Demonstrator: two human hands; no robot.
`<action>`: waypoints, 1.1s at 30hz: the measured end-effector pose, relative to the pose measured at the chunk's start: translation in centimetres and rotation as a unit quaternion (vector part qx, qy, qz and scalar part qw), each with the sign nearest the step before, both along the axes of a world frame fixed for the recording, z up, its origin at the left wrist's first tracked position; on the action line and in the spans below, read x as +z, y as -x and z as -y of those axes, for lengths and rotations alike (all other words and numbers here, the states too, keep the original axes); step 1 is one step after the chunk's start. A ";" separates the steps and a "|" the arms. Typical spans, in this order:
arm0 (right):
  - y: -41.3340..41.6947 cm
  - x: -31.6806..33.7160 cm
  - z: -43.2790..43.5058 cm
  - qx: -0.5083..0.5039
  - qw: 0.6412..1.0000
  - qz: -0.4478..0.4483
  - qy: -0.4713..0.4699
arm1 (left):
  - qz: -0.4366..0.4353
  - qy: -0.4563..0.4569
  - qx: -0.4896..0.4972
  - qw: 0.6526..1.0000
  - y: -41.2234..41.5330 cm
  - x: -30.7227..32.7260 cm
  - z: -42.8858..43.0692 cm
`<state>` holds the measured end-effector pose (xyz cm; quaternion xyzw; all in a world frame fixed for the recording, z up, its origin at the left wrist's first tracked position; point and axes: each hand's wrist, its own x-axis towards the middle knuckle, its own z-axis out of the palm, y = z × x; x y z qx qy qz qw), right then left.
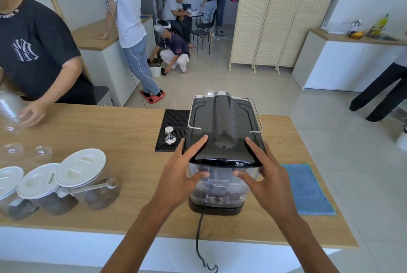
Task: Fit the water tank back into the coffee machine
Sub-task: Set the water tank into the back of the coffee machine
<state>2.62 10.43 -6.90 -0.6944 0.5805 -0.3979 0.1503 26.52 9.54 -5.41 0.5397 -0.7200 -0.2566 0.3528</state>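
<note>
Hands [176,175] [266,175] flank water tank [218,186] in coffee machine [222,123].

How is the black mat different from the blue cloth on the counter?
The black mat lies left of the coffee machine; the blue cloth lies to its right, nearer the camera. The black mat has a dotted, bumpy surface; the blue cloth looks soft and smooth. A metal tamper stands on the black mat; nothing sits on the blue cloth. Both are flat rectangles lying on the wooden counter.
</note>
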 end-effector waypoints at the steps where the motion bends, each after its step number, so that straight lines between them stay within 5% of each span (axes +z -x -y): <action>1: 0.0 -0.7 0.0 -0.004 1.000 -0.001 -0.004 | 0.002 -0.003 0.002 1.000 0.1 -0.3 -0.1; 33: -0.6 -1.3 -0.9 -0.039 0.999 -0.027 -0.021 | -0.020 0.023 0.005 1.000 -0.1 -1.9 -0.5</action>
